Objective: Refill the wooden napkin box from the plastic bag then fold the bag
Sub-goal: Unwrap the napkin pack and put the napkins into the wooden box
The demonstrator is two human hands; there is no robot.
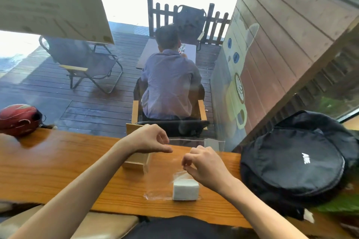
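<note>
On the wooden worktop (58,163) in front of me, a clear plastic bag (165,176) stands pulled upright, with a white stack of napkins (186,189) sitting in its bottom at about 5 o'clock from the middle of the view. My left hand (150,138) is raised at roughly 12 o'clock of the stack, its thumb and forefinger pinched together on what looks like the bag's upper edge; the film is so clear there that I cannot tell how much of it the grip has. My right hand (206,165) is just above and to the 1 o'clock side of the stack, fingers curled into a tight pinch on the bag's top edge near the napkins. The wooden napkin box (137,160) stands on the worktop under my left wrist, at about 10 o'clock from the stack, partly hidden by the forearm, so I cannot see what is inside it. A black backpack (297,157) lies on the worktop at 3 o'clock, close to my right hand but apart from it. A red helmet (18,119) rests at the far left end, at 9 o'clock. Beyond the glass, a person (169,81) sits on a chair on the deck, back turned to me.
</note>
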